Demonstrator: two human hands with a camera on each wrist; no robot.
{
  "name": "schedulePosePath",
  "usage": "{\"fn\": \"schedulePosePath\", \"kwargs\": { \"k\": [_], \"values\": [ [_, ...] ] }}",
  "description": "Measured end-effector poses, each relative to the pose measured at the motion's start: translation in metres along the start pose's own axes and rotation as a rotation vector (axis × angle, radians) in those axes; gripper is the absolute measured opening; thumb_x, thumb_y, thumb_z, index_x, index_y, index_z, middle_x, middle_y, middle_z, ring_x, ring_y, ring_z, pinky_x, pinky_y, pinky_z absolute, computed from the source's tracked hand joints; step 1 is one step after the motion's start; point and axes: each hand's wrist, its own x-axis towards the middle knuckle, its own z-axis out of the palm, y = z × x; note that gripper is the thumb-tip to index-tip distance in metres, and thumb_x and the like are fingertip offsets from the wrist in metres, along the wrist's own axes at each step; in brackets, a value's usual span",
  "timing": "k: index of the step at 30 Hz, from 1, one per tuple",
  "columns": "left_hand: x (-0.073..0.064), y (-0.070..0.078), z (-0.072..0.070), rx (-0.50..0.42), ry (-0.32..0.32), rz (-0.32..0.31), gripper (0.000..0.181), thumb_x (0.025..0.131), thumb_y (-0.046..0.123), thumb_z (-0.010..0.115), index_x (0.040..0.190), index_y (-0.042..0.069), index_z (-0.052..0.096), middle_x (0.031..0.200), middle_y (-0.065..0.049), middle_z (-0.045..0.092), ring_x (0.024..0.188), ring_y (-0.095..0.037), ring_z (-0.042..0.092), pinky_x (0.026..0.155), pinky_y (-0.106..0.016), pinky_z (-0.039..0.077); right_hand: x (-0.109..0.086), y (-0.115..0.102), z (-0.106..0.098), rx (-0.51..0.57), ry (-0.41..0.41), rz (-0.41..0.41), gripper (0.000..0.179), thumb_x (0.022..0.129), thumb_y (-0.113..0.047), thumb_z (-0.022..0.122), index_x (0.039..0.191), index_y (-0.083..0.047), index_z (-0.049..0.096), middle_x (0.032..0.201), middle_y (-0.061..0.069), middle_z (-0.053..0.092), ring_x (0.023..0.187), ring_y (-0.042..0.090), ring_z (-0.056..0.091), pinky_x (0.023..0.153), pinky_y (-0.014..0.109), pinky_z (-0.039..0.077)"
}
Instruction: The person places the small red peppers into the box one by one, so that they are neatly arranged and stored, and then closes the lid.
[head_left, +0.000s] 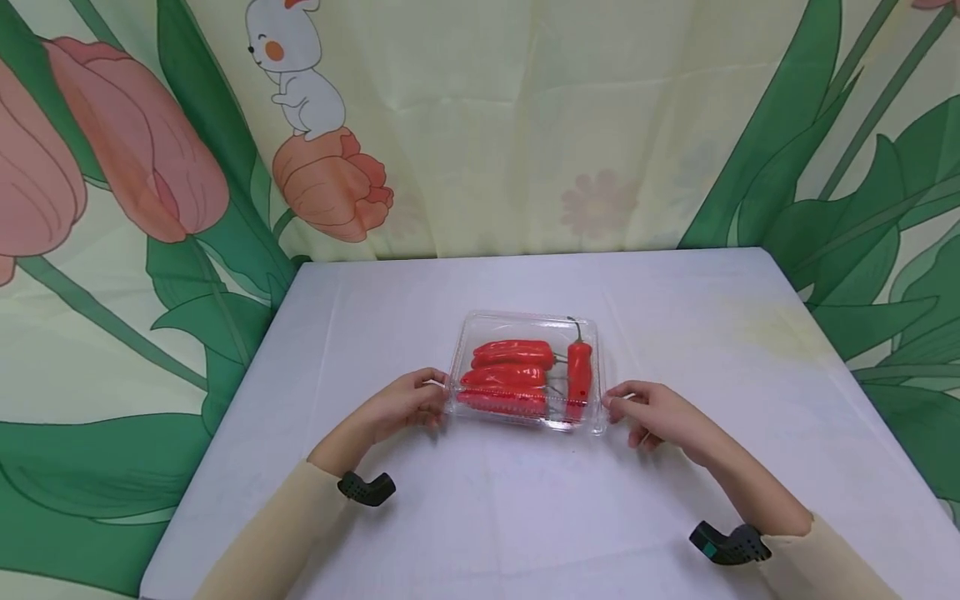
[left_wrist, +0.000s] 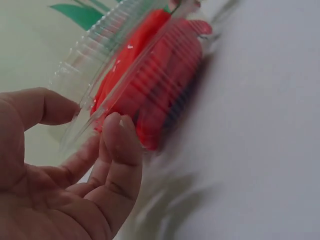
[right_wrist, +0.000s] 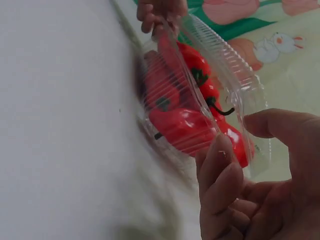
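Note:
A clear plastic box (head_left: 517,316) stands in the middle of the table with several red chili peppers (head_left: 504,377) inside. Most of the peppers lie crosswise at its left, while one pepper (head_left: 579,375) with a dark stem lies lengthwise at its right. My left hand (head_left: 408,402) pinches the box's left edge, thumb above and fingers below, as the left wrist view shows. At the opposite edge, my right hand (right_wrist: 260,185) pinches the rim the same way. Whether the box's bottom touches the table I cannot tell.
A white cloth covers the table (head_left: 480,517). Behind it hangs a curtain (head_left: 525,125) printed with tulips, leaves and a white rabbit. A black band (head_left: 367,489) is on the left wrist and another black band (head_left: 729,543) on the right.

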Motion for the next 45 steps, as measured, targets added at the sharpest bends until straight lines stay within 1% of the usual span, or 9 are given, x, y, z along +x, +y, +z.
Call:
{"fn": "schedulePosePath", "kwargs": {
  "k": [3,7,14,17,22,27,32,40,45],
  "values": [
    [-0.007,-0.006,0.000,0.054,-0.060,0.003,0.031,0.102,0.022,0.055,0.122,-0.001,0.057,0.093,-0.009,0.067,0.075,-0.018,0.065,0.067,-0.026,0.057,-0.008,0.002,0.006,0.030,-0.067,-0.018,0.036,0.103,-0.031,0.059,0.122,-0.001,0.066,0.094,0.010,0.072,0.057,0.017,0.058,0.052,0.026,0.046],
    [-0.013,-0.010,0.002,0.060,-0.116,0.020,0.033,0.106,0.024,0.053,0.113,-0.006,0.062,0.089,-0.006,0.069,0.070,-0.015,0.063,0.061,-0.024,0.051,-0.013,0.003,0.012,0.098,-0.149,-0.063,0.033,0.105,-0.026,0.054,0.118,0.002,0.067,0.094,0.009,0.074,0.056,0.013,0.056,0.051,0.023,0.042],
    [-0.020,-0.014,0.007,0.028,-0.090,0.064,0.035,0.108,0.024,0.052,0.113,-0.009,0.063,0.088,-0.004,0.069,0.066,-0.011,0.057,0.056,-0.020,0.044,-0.012,0.004,0.018,0.152,-0.193,-0.063,0.038,0.107,-0.030,0.054,0.119,0.003,0.067,0.098,0.010,0.076,0.055,0.011,0.055,0.050,0.021,0.039],
    [-0.021,-0.014,0.010,0.023,-0.068,0.072,0.036,0.108,0.024,0.052,0.113,-0.009,0.064,0.088,-0.004,0.070,0.065,-0.011,0.055,0.056,-0.020,0.042,-0.011,0.005,0.019,0.124,-0.180,-0.092,0.036,0.107,-0.028,0.053,0.116,0.003,0.068,0.098,0.011,0.074,0.057,0.011,0.053,0.050,0.021,0.039],
    [-0.021,-0.015,0.013,0.017,-0.054,0.075,0.031,0.106,0.024,0.054,0.111,-0.005,0.066,0.088,-0.003,0.071,0.064,-0.010,0.051,0.058,-0.020,0.043,-0.012,0.003,0.020,0.069,-0.106,-0.112,0.031,0.106,-0.027,0.056,0.113,0.002,0.068,0.097,0.011,0.072,0.060,0.014,0.051,0.051,0.022,0.039],
    [-0.022,-0.016,0.020,-0.022,-0.055,0.067,0.020,0.105,0.021,0.056,0.103,0.003,0.064,0.084,-0.001,0.068,0.063,-0.008,0.047,0.057,-0.019,0.040,-0.011,0.002,0.021,0.052,-0.038,-0.118,0.027,0.106,-0.023,0.057,0.111,0.002,0.066,0.095,0.011,0.070,0.063,0.014,0.052,0.055,0.025,0.045],
    [-0.025,-0.015,0.028,-0.041,-0.056,0.056,0.019,0.104,0.021,0.058,0.103,0.002,0.065,0.079,0.001,0.064,0.064,-0.008,0.048,0.057,-0.018,0.041,-0.009,0.004,0.019,0.047,0.005,-0.129,0.026,0.107,-0.020,0.055,0.109,0.004,0.065,0.096,0.012,0.068,0.065,0.015,0.054,0.059,0.027,0.050],
    [-0.022,-0.011,0.027,0.057,-0.069,0.037,0.034,0.106,0.025,0.055,0.113,-0.005,0.068,0.082,-0.001,0.067,0.063,-0.009,0.051,0.057,-0.018,0.044,-0.008,0.007,0.015,0.061,-0.005,-0.127,0.028,0.108,-0.021,0.052,0.110,0.004,0.063,0.097,0.013,0.066,0.067,0.015,0.053,0.058,0.027,0.048],
    [-0.017,-0.008,0.020,0.099,-0.135,0.013,0.035,0.105,0.028,0.056,0.117,-0.001,0.070,0.088,-0.002,0.070,0.062,-0.010,0.052,0.056,-0.019,0.043,-0.006,0.007,0.013,0.026,-0.005,-0.125,0.032,0.110,-0.027,0.050,0.113,0.002,0.063,0.093,0.012,0.065,0.066,0.016,0.052,0.055,0.026,0.045]
  ]
}}
